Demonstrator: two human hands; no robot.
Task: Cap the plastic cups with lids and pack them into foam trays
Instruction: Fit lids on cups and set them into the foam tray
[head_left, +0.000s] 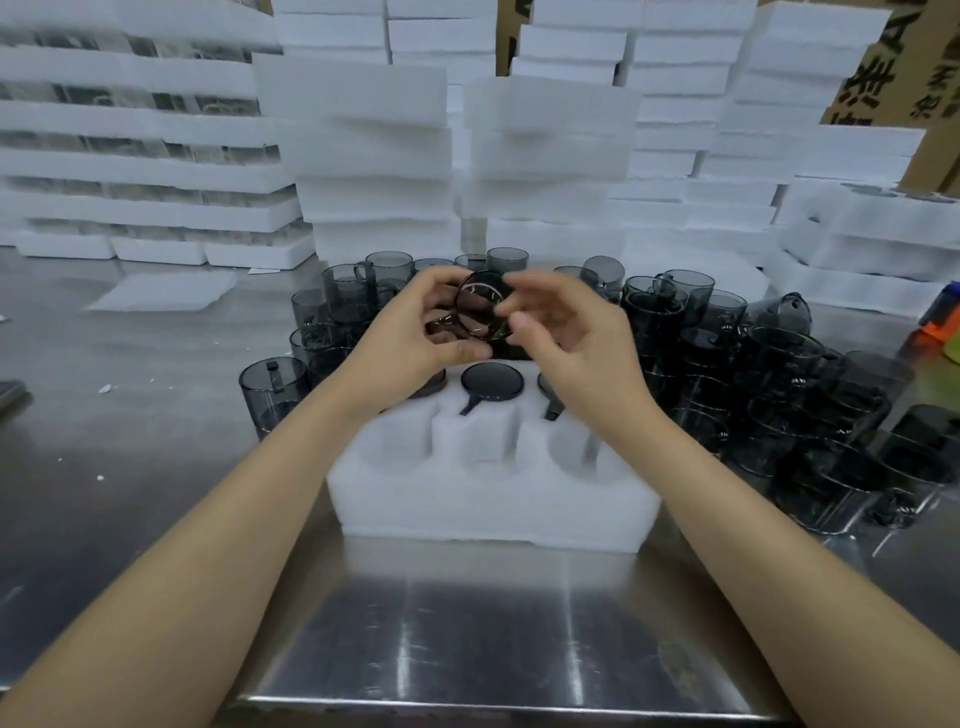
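The left forearm (208, 545), from 7 o'clock, and the right forearm (753, 519), from 5 o'clock, are bare to the frame edge. The left hand (410, 332) and right hand (571, 332) are bare too, with short, plain thumbnails.

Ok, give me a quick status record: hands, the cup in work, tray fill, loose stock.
left hand: grips a smoky cup, tipped on its side above the tray
right hand: at the cup's rim, blurred; grip unclear
foam tray: capped cup in the back middle pocket, another partly hidden to its right; three front pockets empty
loose cups: crowded right of and behind the tray
table: steel
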